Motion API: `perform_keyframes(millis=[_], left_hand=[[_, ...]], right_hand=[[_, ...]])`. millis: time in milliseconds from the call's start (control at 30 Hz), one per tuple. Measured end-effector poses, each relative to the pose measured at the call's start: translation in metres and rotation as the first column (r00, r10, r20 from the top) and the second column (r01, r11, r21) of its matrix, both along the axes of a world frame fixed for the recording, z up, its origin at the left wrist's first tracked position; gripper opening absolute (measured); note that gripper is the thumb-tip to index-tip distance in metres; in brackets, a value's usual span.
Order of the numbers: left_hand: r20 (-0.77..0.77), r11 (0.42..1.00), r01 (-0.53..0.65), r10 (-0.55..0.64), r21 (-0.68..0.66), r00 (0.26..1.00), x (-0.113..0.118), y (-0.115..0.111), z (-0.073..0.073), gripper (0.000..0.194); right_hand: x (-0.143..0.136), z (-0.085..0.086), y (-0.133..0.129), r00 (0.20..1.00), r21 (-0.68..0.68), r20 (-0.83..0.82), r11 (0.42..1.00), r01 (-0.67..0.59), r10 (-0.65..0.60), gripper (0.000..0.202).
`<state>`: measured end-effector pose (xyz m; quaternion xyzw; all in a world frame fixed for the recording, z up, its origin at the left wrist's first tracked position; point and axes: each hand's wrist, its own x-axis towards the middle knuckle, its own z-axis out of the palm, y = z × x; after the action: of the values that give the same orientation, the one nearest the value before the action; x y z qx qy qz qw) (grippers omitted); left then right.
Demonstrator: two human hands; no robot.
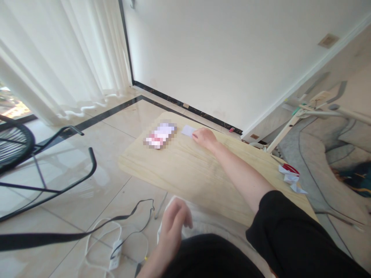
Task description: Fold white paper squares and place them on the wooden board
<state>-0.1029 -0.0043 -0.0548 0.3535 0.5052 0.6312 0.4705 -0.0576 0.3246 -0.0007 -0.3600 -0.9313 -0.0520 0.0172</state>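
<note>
My right hand (205, 139) reaches across the wooden table (185, 170) to a small white piece of paper (188, 130) near the far edge. Its fingers are closed at the paper's right end, and the fingertips are partly hidden. Left of the paper lies a flat, pixelated thing (161, 135), too blurred to name. Close to my body, above my lap at the table's near edge, hangs my left hand (175, 218). Its fingers are loosely bent and slightly apart, with nothing visible in them.
Red-handled scissors (290, 168) and several folded white papers (291, 178) lie at the table's right end. A black-framed chair (43, 181) stands left. A power strip (116, 253) with cables lies on the floor. A white wall (208, 58) rises behind; a grey sofa (307, 154) is at right.
</note>
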Motion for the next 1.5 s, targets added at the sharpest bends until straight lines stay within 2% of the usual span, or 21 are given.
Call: perform_keyframes(millis=[200, 367, 533, 633, 667, 700, 733, 767, 800, 833, 900, 967, 1067, 1167, 1267, 1400, 1500], left_hand=[[-0.017, 1.0, 0.019, -0.019, -0.005, 1.0, -0.001, -0.001, -0.001, 0.035], [-0.029, 1.0, 0.008, -0.008, -0.003, 1.0, -0.002, -0.001, -0.002, 0.033], [-0.07, 1.0, -0.03, 0.03, 0.006, 0.997, 0.001, -0.003, -0.002, 0.034], [-0.087, 0.999, -0.04, 0.043, 0.035, 0.995, 0.004, -0.001, 0.001, 0.033], [-0.083, 0.998, -0.041, 0.044, 0.042, 0.996, 0.004, 0.0, 0.003, 0.033], [-0.073, 0.998, -0.041, 0.044, 0.046, 0.996, 0.005, 0.002, 0.005, 0.033], [-0.058, 0.998, -0.04, 0.044, 0.053, 0.997, 0.006, 0.004, 0.007, 0.033], [-0.04, 0.997, -0.035, 0.037, 0.063, 0.999, 0.007, 0.006, 0.009, 0.033], [-0.023, 0.997, -0.021, 0.023, 0.073, 0.999, 0.008, 0.009, 0.012, 0.033], [-0.011, 0.996, 0.004, -0.003, 0.088, 1.0, 0.01, 0.011, 0.015, 0.033], [-0.021, 0.991, 0.087, -0.085, 0.1, 0.996, 0.016, 0.016, 0.024, 0.036], [-0.081, 0.981, 0.179, -0.173, 0.077, 0.982, 0.026, 0.021, 0.038, 0.041], [-0.213, 0.972, 0.232, -0.222, 0.022, 0.951, 0.05, 0.026, 0.061, 0.035], [-0.243, 0.96, 0.275, -0.256, 0.047, 0.936, 0.076, 0.03, 0.082, 0.029], [-0.293, 0.945, 0.325, -0.3, 0.042, 0.908, 0.096, 0.03, 0.094, 0.022], [-0.312, 0.94, 0.34, -0.319, 0.014, 0.895, 0.104, 0.022, 0.098, 0.023], [-0.293, 0.946, 0.324, -0.311, -0.003, 0.904, 0.103, 0.016, 0.096, 0.024]], right_hand=[[0.0, -0.004, -0.001, 1.0, 0.069, 0.01, 0.998, -0.002, 0.001, 0.029], [0.003, 0.0, -0.002, 0.994, 0.113, -0.111, 0.993, 0.033, -0.02, 0.024], [0.013, 0.028, -0.011, 0.939, 0.137, -0.341, 0.985, 0.105, -0.053, 0.024], [0.036, 0.052, -0.037, 0.862, 0.109, -0.501, 0.983, 0.149, -0.075, 0.026], [0.047, 0.058, -0.052, 0.807, 0.065, -0.583, 0.985, 0.161, -0.093, 0.03], [0.061, 0.063, -0.07, 0.623, -0.105, -0.768, 0.988, 0.11, -0.151, 0.031], [0.077, 0.065, -0.091, 0.417, -0.249, -0.88, 0.969, 0.003, -0.227, 0.03], [0.094, 0.064, -0.114, 0.268, -0.339, -0.916, 0.934, -0.117, -0.299, 0.027], [0.112, 0.061, -0.138, 0.184, -0.388, -0.917, 0.9, -0.197, -0.355, 0.024], [0.129, 0.056, -0.162, 0.154, -0.436, -0.899, 0.868, -0.238, -0.41, 0.023], [0.158, 0.044, -0.205, 0.146, -0.54, -0.842, 0.803, -0.251, -0.52, 0.024], [0.18, 0.033, -0.24, 0.128, -0.569, -0.822, 0.809, -0.151, -0.555, 0.026], [0.203, 0.028, -0.274, 0.129, -0.585, -0.804, 0.811, -0.006, -0.58, 0.024], [0.222, 0.033, -0.292, 0.137, -0.569, -0.809, 0.82, 0.06, -0.572, 0.022], [0.237, 0.036, -0.303, 0.121, -0.545, -0.824, 0.833, 0.092, -0.553, 0.023], [0.244, 0.034, -0.311, 0.101, -0.525, -0.842, 0.848, 0.072, -0.53, 0.02], [0.241, 0.031, -0.315, 0.083, -0.544, -0.833, 0.837, 0.06, -0.547, 0.02]])
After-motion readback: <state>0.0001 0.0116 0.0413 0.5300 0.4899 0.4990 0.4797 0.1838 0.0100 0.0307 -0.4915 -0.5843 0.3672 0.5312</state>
